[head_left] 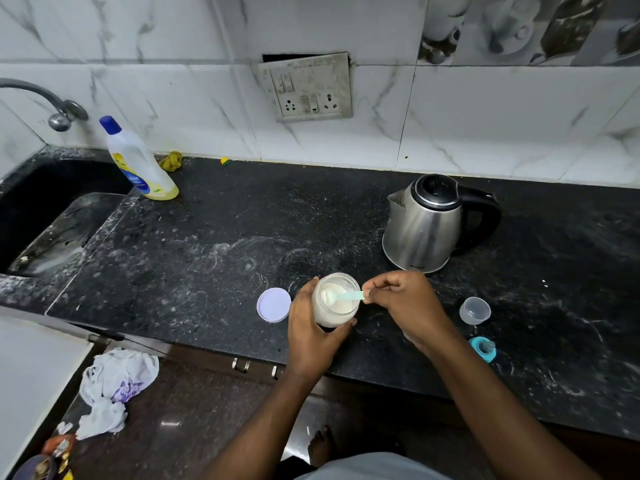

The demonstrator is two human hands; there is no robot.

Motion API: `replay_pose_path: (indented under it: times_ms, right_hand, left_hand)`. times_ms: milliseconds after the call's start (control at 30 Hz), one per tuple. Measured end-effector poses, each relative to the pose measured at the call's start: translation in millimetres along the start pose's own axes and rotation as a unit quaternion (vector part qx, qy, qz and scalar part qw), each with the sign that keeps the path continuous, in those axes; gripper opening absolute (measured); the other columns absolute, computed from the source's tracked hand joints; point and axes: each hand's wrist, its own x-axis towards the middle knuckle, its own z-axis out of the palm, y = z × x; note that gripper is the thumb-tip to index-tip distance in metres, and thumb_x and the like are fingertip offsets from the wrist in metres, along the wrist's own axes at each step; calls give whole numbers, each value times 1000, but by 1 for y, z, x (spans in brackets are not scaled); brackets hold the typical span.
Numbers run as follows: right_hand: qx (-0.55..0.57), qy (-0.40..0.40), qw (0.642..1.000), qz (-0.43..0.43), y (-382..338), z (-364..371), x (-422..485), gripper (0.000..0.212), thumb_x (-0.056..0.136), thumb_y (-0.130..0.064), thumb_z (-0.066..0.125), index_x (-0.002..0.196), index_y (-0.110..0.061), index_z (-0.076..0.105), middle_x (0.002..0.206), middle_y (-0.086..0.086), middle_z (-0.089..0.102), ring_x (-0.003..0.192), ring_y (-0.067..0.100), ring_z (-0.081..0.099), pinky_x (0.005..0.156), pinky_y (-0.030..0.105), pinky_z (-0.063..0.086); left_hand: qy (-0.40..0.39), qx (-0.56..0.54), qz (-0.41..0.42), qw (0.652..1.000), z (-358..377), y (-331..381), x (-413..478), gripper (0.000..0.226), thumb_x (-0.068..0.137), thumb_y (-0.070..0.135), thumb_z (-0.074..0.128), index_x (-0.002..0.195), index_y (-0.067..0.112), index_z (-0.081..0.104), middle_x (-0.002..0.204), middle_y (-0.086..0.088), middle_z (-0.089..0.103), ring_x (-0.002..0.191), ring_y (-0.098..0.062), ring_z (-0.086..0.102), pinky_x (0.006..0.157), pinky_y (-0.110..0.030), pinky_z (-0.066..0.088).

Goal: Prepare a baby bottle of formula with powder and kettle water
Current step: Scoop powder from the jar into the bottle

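**Powder jar**: near centre of the bench, lid off. The left hand steadies it upright, fingers wrapped round its wall so that scooping cannot tip it.

**Scoop**: pale green, its bowl heaped with powder in the jar mouth. The right hand pinches the handle end with narrow fingers.

**Lid**: flat, just left of the jar, clear of the work.

**Kettle**: far right, closed, handle turned right.

**Clear cap** and **teal teat ring**: near right, set aside. The bottle itself is possibly hidden behind the right arm.

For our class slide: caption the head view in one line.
Left hand holds the powder jar; right hand dips a scoop into it.
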Motion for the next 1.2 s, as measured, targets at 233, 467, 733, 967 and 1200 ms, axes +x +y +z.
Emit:
replay_pose_path:
  times_ms: [233, 467, 733, 967, 1200]
  right_hand:
    - [-43, 25, 999, -12, 13, -4, 5, 24, 80, -10, 79, 77, -34, 81, 72, 0, 78, 69, 14, 72, 79, 41, 60]
    - [-17, 12, 1000, -13, 25, -8, 14, 16, 68, -27, 76, 82, -34, 82, 73, 0, 78, 69, 14, 73, 81, 47, 61]
    - [36, 28, 999, -8, 16, -14, 11, 25, 84, 7, 76, 75, -17, 81, 74, 6, 79, 72, 14, 73, 82, 30, 58]
    - [120, 65, 991, 10, 5, -38, 0, 12, 91, 9, 70, 91, 0, 77, 77, 14, 76, 47, -2, 59, 45, 8, 41]
    - [139, 114, 983, 36, 25, -75, -2, 23, 96, 4, 63, 98, -10, 81, 73, 0, 77, 54, 0, 61, 43, 14, 41]
  left_hand:
    - [7, 9, 23, 1000, 3, 0, 0, 95, 72, 43, 96, 148, 47, 40, 152, 29, 46, 143, -1, 46, 115, -17, 34]
    - [5, 16, 1, 1000, 5, -3, -1, 95, 72, 39, 97, 150, 33, 43, 151, 11, 54, 143, -11, 49, 117, -38, 43]
    - [-25, 3, -53, 998, 13, -13, 4, 95, 67, 45, 97, 144, 32, 43, 141, 14, 52, 135, -1, 50, 111, -18, 40]
    - [-19, -7, -98, 995, 20, -23, 7, 87, 60, 32, 101, 124, 49, 44, 127, 18, 55, 120, 7, 55, 96, -10, 43]
    - [-11, -9, -95, 995, 21, -27, 5, 91, 63, 29, 102, 133, 38, 44, 131, 16, 54, 122, 9, 53, 102, -14, 44]
